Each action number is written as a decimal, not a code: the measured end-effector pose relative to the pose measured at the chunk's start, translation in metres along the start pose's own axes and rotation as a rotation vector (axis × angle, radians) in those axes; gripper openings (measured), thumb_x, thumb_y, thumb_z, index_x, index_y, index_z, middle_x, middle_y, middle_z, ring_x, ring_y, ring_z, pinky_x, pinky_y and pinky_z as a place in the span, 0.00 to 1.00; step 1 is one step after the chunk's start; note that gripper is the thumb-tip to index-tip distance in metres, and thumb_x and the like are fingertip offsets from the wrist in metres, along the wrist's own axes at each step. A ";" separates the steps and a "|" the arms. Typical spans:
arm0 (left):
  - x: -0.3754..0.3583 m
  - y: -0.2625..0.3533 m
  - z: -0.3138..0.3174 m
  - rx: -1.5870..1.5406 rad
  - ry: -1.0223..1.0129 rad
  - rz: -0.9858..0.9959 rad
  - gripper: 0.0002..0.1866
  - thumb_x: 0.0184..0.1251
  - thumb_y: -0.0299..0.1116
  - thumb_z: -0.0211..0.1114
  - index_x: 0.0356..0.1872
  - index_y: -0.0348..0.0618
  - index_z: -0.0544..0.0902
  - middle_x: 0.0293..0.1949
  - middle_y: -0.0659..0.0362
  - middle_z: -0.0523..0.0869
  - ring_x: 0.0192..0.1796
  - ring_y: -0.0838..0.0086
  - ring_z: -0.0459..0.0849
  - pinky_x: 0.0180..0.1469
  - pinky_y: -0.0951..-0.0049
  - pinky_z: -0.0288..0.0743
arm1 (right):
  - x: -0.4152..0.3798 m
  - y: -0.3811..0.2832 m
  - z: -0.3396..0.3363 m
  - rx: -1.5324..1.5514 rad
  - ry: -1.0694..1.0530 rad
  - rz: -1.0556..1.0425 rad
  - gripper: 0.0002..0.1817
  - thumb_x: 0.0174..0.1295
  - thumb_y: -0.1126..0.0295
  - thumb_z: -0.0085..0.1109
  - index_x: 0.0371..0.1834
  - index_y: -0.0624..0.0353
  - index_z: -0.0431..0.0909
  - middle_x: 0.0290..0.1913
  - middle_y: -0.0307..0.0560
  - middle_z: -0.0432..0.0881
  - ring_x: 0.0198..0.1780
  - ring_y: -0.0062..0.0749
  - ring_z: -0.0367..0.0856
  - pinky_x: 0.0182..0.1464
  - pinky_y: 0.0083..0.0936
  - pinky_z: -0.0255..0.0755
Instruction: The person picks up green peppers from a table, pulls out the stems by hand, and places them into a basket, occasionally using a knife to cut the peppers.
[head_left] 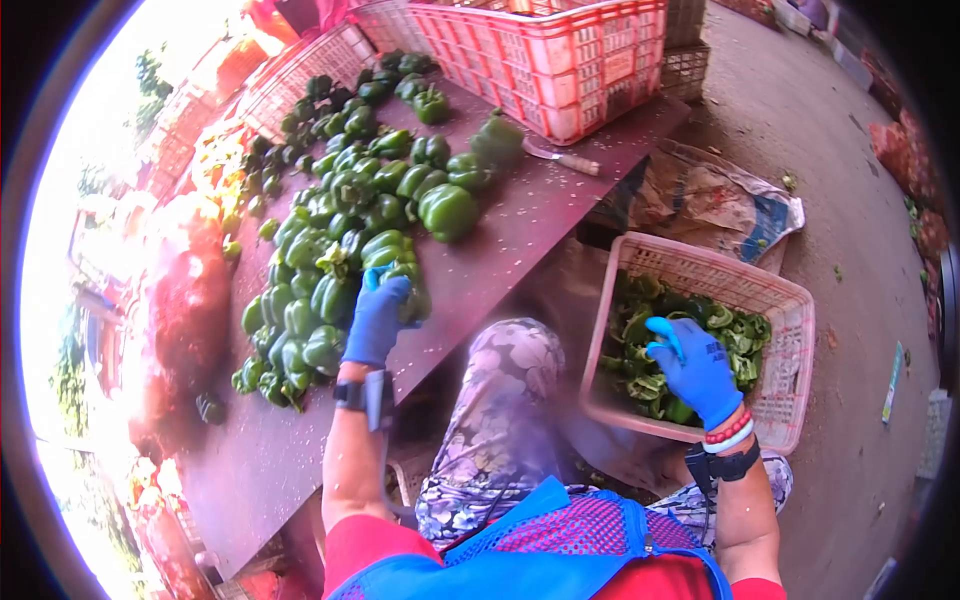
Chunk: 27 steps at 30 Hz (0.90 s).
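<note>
One knife lies near the crate, beside piled green peppers.

Legible text: none | Gloved right hand, between 3 and 4 o'clock: dark print on back, unreadable | Pink crate, 1 o'clock: panel marking, blurred

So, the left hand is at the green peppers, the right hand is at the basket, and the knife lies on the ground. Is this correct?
Not quite: in the head view, the knife lies on the table. The rest is right.
</note>
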<state>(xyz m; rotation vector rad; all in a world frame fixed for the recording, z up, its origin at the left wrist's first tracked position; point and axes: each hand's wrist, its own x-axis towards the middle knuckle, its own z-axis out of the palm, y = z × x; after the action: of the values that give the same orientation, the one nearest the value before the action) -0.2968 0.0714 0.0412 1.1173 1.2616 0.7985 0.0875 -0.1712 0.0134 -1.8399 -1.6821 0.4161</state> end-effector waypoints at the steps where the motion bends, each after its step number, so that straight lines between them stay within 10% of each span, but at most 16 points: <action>1: -0.010 0.017 0.018 -0.142 -0.091 -0.066 0.21 0.63 0.35 0.68 0.57 0.45 0.78 0.49 0.58 0.83 0.47 0.68 0.85 0.44 0.67 0.84 | 0.001 -0.002 0.004 0.159 -0.006 0.002 0.23 0.64 0.60 0.68 0.61 0.54 0.79 0.48 0.52 0.84 0.44 0.46 0.86 0.46 0.37 0.80; 7: -0.035 0.008 0.169 -0.094 -0.685 0.071 0.35 0.48 0.31 0.82 0.61 0.38 0.81 0.55 0.51 0.86 0.57 0.63 0.85 0.62 0.66 0.77 | 0.005 -0.036 0.004 0.679 0.157 -0.027 0.53 0.53 0.53 0.81 0.80 0.52 0.59 0.70 0.54 0.69 0.58 0.42 0.81 0.55 0.36 0.81; 11: -0.033 -0.040 0.238 -0.105 -1.000 0.216 0.22 0.68 0.38 0.72 0.60 0.44 0.80 0.55 0.57 0.86 0.56 0.71 0.85 0.64 0.66 0.78 | 0.001 -0.009 -0.016 0.252 0.226 -0.218 0.53 0.50 0.53 0.80 0.78 0.54 0.60 0.67 0.62 0.69 0.64 0.58 0.75 0.64 0.44 0.74; 15: -0.027 -0.047 0.275 -0.609 -1.060 -0.598 0.19 0.79 0.45 0.60 0.61 0.47 0.80 0.55 0.58 0.86 0.56 0.70 0.85 0.62 0.66 0.79 | -0.005 -0.003 -0.013 0.200 0.271 -0.131 0.45 0.52 0.57 0.77 0.72 0.59 0.64 0.61 0.63 0.70 0.63 0.61 0.72 0.66 0.45 0.70; 17: -0.024 -0.063 0.284 -0.337 -1.022 -0.464 0.18 0.78 0.45 0.62 0.60 0.47 0.80 0.55 0.58 0.86 0.55 0.70 0.85 0.63 0.67 0.78 | -0.009 0.003 -0.003 0.280 0.313 -0.055 0.38 0.54 0.63 0.71 0.67 0.59 0.66 0.57 0.62 0.71 0.59 0.60 0.73 0.63 0.45 0.70; 20: -0.033 -0.041 0.294 -0.014 -1.184 0.044 0.18 0.77 0.43 0.64 0.61 0.47 0.78 0.54 0.57 0.85 0.52 0.69 0.85 0.56 0.68 0.79 | -0.009 0.020 0.012 0.272 0.313 0.068 0.35 0.53 0.67 0.67 0.66 0.59 0.66 0.56 0.62 0.71 0.57 0.59 0.73 0.61 0.44 0.71; 27: -0.039 -0.027 0.288 -0.229 -1.028 -0.451 0.24 0.72 0.34 0.69 0.65 0.49 0.71 0.47 0.57 0.84 0.34 0.77 0.86 0.21 0.83 0.70 | -0.007 0.019 0.009 0.449 0.389 0.069 0.20 0.56 0.69 0.61 0.53 0.60 0.77 0.47 0.54 0.78 0.50 0.46 0.80 0.55 0.38 0.74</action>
<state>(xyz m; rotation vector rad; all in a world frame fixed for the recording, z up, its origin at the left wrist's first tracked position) -0.0250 -0.0307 0.0130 0.8118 0.4820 -0.0276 0.0961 -0.1765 -0.0070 -1.5283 -1.1553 0.3951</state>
